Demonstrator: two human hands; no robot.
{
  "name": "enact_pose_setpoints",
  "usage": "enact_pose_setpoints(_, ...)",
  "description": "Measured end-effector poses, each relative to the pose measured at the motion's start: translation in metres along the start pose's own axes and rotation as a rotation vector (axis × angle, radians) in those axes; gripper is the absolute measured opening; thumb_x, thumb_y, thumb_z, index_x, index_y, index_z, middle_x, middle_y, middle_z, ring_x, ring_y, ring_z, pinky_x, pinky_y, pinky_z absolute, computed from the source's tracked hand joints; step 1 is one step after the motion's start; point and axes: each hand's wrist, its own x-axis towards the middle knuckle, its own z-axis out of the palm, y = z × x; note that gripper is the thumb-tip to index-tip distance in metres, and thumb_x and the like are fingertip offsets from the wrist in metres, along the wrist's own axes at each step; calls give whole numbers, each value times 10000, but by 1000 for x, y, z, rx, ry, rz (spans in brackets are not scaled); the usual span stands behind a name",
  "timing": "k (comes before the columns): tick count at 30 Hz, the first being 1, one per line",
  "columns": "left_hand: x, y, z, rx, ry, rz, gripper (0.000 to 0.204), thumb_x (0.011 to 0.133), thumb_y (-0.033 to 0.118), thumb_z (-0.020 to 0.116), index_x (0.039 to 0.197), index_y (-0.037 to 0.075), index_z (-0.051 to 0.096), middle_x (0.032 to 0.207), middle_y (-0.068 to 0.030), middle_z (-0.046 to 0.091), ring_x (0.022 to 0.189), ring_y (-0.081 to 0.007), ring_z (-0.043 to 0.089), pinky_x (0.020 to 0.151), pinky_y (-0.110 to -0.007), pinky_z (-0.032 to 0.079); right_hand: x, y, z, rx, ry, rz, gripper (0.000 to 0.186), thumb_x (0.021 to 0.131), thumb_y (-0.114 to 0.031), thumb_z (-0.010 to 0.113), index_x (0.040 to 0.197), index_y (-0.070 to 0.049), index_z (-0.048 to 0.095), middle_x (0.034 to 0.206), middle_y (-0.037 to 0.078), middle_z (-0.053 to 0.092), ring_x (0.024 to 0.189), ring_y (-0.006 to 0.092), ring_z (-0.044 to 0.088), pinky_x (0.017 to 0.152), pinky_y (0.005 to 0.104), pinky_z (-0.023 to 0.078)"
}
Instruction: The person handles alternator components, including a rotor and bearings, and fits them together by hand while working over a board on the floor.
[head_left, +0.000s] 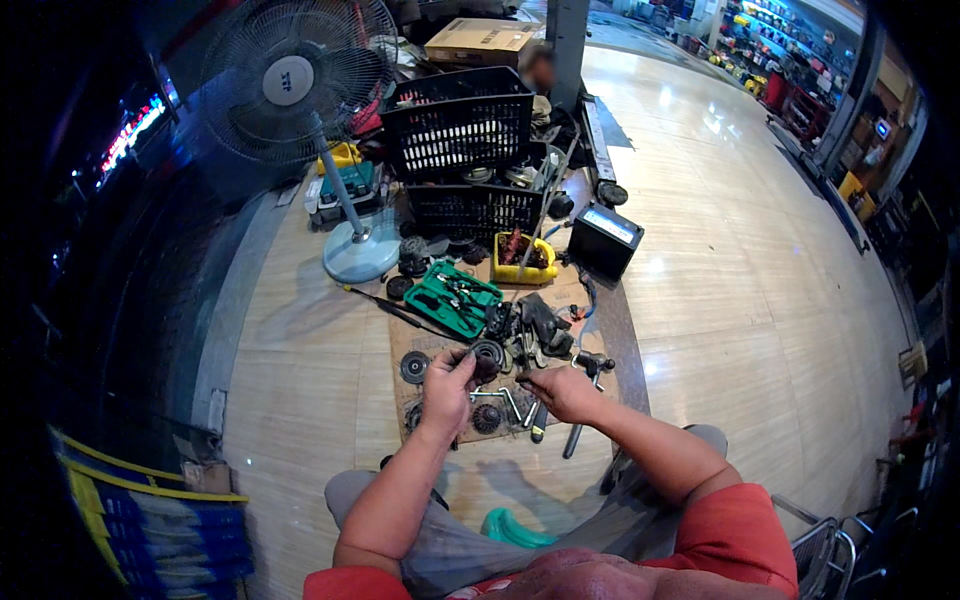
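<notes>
Looks like a repair workshop, going by the open green plastic tool case (452, 300), boxy black battery (604, 246), black plastic crates (460, 112) and round dark metal parts (414, 367) spread on brown cardboard (568, 294). Opens, beyond a glossy cream tiled floor (730, 290), onto brightly lit, shop-like shelves (790, 38) of colourful goods.

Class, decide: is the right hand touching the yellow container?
Apart. The head view shows dark crumpled material between the right hand and the yellow container.

The left hand (447, 384) partly hides a dark part (486, 370); anything in the right hand's (562, 392) pinch is too small to tell. The top edge clips the fan (289, 80), the lower edge 2 red sleeves (738, 540). A person's head (539, 68) is blurred.
</notes>
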Motion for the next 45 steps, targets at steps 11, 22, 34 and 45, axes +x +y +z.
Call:
enact_pose_setpoints(11,-3,-12,1,-69,-9,-94,111,967,103,517,1010,46,602,972,-126,680,882,-247,676,791,-407,557,-1,-3,3,195,87,-124,237,927,-230,535,1121,-120,615,794,209,621,737,411,605,633,490,479)
enact_pose_setpoints(22,2,7,5,-180,1,-18,148,988,134,477,1061,47,573,991,-124,677,887,-253,676,800,-436,552,-7,-1,1,53,-3,-21,259,921,-201,550,1153,-102,608,914,190,651,810,392,626,702,450,503)
enact_pose_setpoints(34,0,-9,-2,-103,-5,-57,133,969,96,514,1032,14,597,930,-131,674,840,-251,682,783,-410,571,-5,-19,17,412,85,-13,368,880,-165,599,1226,-50,550,1012,233,636,931,429,599,795,459,486)
enact_pose_setpoints(45,0,-3,3,-104,41,-56,136,974,117,512,1040,24,585,946,-125,671,856,-252,678,775,-397,570,-1,-18,32,460,41,20,173,883,-143,608,996,-12,621,849,222,623,804,384,609,701,429,481)
